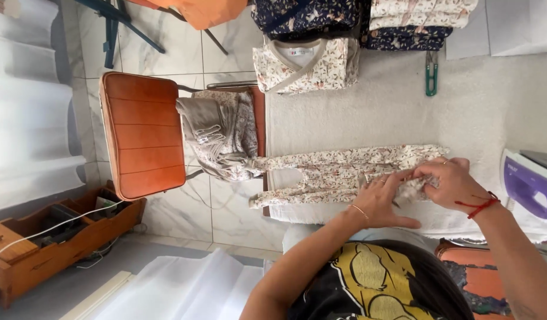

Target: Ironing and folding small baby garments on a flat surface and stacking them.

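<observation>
A small floral pair of trousers [338,169] lies flat on the white padded table cover [374,112], its legs pointing left and reaching the table edge. Both my hands are at its waist end on the right. My left hand [383,198], with a thin bangle and rings, presses and pinches the fabric. My right hand [454,184], with a red string at the wrist, grips the bunched waistband next to it.
Folded floral and dark garments [306,62] are stacked at the table's far edge, beside green thread snips [431,74]. A purple and white iron [531,184] stands at right. An orange chair [143,133] at left holds beige and floral clothes [220,133]. A wooden box [54,237] sits on the floor.
</observation>
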